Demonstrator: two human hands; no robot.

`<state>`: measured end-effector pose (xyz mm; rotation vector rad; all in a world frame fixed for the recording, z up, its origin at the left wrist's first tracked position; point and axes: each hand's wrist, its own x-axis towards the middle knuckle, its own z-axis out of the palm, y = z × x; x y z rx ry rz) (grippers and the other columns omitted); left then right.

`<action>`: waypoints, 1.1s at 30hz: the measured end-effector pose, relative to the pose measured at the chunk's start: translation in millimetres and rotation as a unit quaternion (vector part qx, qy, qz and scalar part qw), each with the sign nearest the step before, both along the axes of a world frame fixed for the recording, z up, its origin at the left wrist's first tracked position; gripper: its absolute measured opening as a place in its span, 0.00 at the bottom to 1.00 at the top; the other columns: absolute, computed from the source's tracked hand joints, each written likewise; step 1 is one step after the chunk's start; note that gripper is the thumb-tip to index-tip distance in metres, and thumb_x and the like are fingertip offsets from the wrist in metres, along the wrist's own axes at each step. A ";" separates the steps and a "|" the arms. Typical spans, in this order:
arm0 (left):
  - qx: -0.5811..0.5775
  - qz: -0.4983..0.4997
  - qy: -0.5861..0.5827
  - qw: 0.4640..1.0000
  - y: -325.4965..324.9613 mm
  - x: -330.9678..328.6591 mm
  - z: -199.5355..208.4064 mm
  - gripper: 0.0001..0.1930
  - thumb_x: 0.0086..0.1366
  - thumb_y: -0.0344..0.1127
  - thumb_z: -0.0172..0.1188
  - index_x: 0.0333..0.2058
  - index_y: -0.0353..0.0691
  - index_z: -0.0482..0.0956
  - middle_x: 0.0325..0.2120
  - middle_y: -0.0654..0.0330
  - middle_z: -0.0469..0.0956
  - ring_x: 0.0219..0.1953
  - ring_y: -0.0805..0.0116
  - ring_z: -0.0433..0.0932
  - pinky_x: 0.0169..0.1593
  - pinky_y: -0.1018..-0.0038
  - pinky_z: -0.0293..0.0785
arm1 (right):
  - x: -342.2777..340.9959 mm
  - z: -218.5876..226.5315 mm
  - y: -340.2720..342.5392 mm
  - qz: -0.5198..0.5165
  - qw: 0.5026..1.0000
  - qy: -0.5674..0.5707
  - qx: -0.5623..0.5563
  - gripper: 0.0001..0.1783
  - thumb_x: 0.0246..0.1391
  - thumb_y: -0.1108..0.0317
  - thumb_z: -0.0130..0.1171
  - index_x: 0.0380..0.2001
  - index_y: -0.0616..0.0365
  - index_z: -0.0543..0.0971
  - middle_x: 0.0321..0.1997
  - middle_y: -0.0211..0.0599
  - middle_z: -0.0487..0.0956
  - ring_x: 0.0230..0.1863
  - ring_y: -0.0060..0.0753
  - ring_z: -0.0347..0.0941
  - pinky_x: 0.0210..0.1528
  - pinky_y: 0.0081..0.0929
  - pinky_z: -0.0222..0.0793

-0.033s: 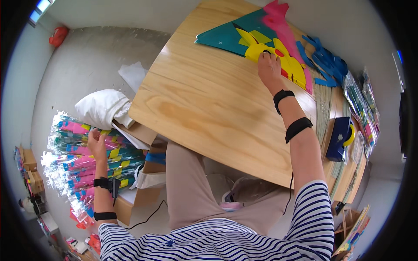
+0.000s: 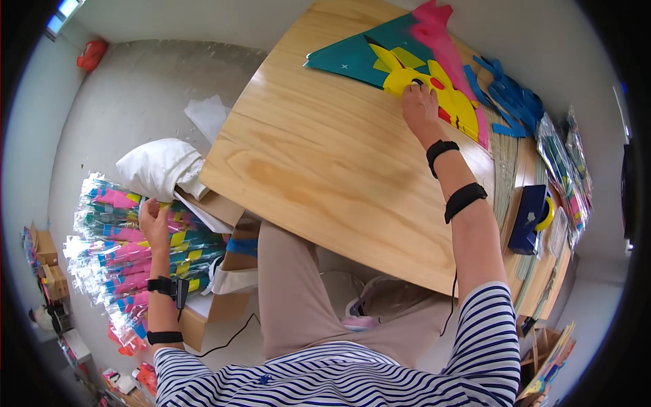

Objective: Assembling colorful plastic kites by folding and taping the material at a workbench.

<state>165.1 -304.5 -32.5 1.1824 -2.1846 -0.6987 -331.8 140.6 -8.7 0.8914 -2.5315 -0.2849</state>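
Observation:
A flat triangular kite (image 2: 359,60), teal and pink with a yellow cartoon face, lies at the far side of the wooden table. My right hand (image 2: 422,105) rests on its near edge, the fingers bent and closed on the yellow part. Down at the left, my left hand (image 2: 154,218) is among a pile of clear-wrapped packets (image 2: 125,252) coloured pink, teal and yellow. Its thumb and fingers close at the upper part of the pile, on what looks like one packet. The fingertips are partly hidden there.
Blue strips (image 2: 508,102) lie right of the kite. Thin pale rods (image 2: 503,163) line the right side of the table (image 2: 325,149), near a dark blue tape dispenser (image 2: 527,220) and more wrapped packets (image 2: 559,156). A white cloth bundle (image 2: 159,166) and cardboard box (image 2: 220,315) stand left.
My left hand has shifted very slightly to the right at the packets. My right hand stays on the kite.

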 end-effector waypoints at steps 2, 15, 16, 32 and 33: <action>0.076 -0.029 0.017 0.997 24.0 -20.7 11.2 0.19 0.58 0.25 0.66 0.48 0.30 0.76 0.38 0.57 0.79 0.39 0.70 0.78 0.45 0.75 0.76 | -6.5 -7.1 -3.5 -0.021 0.998 0.011 0.065 0.08 0.51 0.74 0.56 0.34 0.60 0.82 0.39 0.39 0.80 0.46 0.43 0.75 0.45 0.40 0.73; 0.144 -0.087 0.074 0.983 92.1 -64.7 47.0 0.17 0.60 0.24 0.63 0.49 0.31 0.77 0.40 0.56 0.81 0.42 0.71 0.79 0.47 0.75 0.76 | 24.0 23.9 12.7 0.099 0.990 0.030 -0.097 0.05 0.43 0.74 0.57 0.26 0.57 0.80 0.31 0.41 0.78 0.39 0.45 0.75 0.49 0.44 0.73; 0.132 -0.115 0.062 0.983 104.8 -72.4 56.8 0.17 0.61 0.24 0.62 0.50 0.31 0.77 0.40 0.56 0.81 0.44 0.71 0.79 0.47 0.76 0.76 | 46.6 22.6 17.8 0.135 0.985 0.041 -0.097 0.05 0.42 0.73 0.57 0.26 0.58 0.79 0.32 0.42 0.77 0.39 0.46 0.74 0.52 0.46 0.72; -0.081 -0.413 -0.030 0.907 281.2 -269.9 55.3 0.33 0.56 0.41 0.71 0.58 0.35 0.72 0.52 0.42 0.76 0.59 0.42 0.71 0.61 0.53 0.67 | 382.5 18.2 144.0 0.122 0.925 -0.297 -0.202 0.20 0.46 0.59 0.69 0.37 0.63 0.78 0.67 0.50 0.67 0.67 0.55 0.61 0.69 0.67 0.49; -0.085 -0.413 -0.029 0.906 291.5 -280.3 49.0 0.33 0.56 0.41 0.71 0.58 0.35 0.72 0.52 0.42 0.76 0.59 0.42 0.71 0.61 0.53 0.67 | 384.9 17.3 147.5 0.117 0.922 -0.300 -0.214 0.20 0.47 0.59 0.69 0.37 0.63 0.78 0.67 0.50 0.68 0.67 0.54 0.61 0.69 0.67 0.48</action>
